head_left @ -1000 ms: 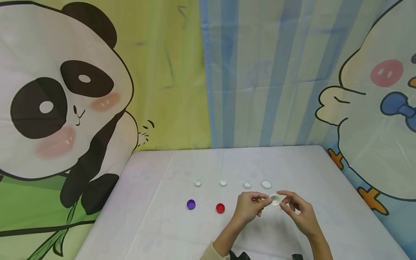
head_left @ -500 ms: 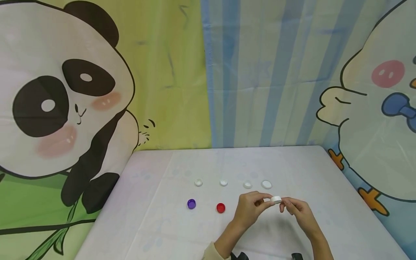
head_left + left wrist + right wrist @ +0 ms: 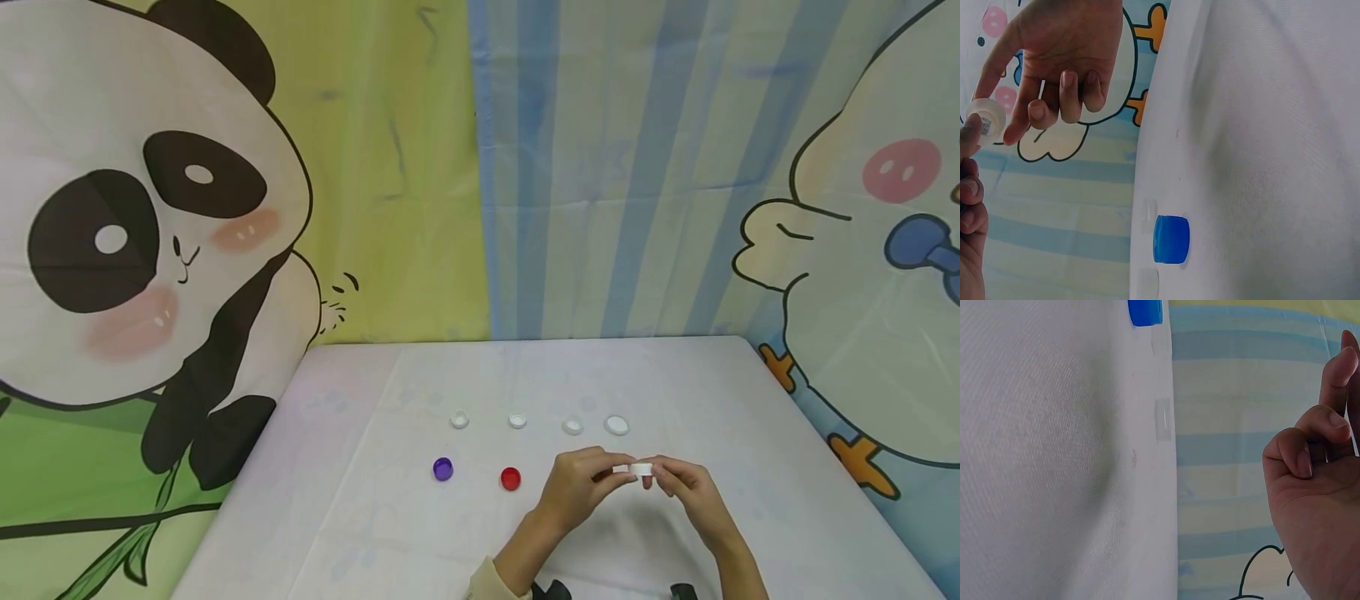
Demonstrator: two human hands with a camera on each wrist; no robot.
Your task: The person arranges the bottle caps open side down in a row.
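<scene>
In the head view my left hand (image 3: 581, 490) pinches a small white bottle cap (image 3: 641, 469) above the table, between thumb and fingers. My right hand (image 3: 692, 492) meets it from the other side, fingertips at the cap's right edge. The left wrist view shows the cap (image 3: 992, 119) tilted, its hollow side partly visible. There the left thumb (image 3: 969, 134) lies across the rim, while the right hand (image 3: 1063, 56) reaches down with a finger behind the cap. In the right wrist view the right hand (image 3: 1319, 469) has several fingers bent; its fingertips and the cap are out of frame.
A purple cap (image 3: 442, 469) and a red cap (image 3: 511, 478) lie left of my hands. Several white or clear caps (image 3: 517, 421) form a row behind on the white table (image 3: 390, 533). A blue cap (image 3: 1171, 239) stands on the cloth in the left wrist view.
The held cap has turned from facing the camera to edge-on. My right hand has come in from slightly apart to the cap's side. The caps on the table stay put.
</scene>
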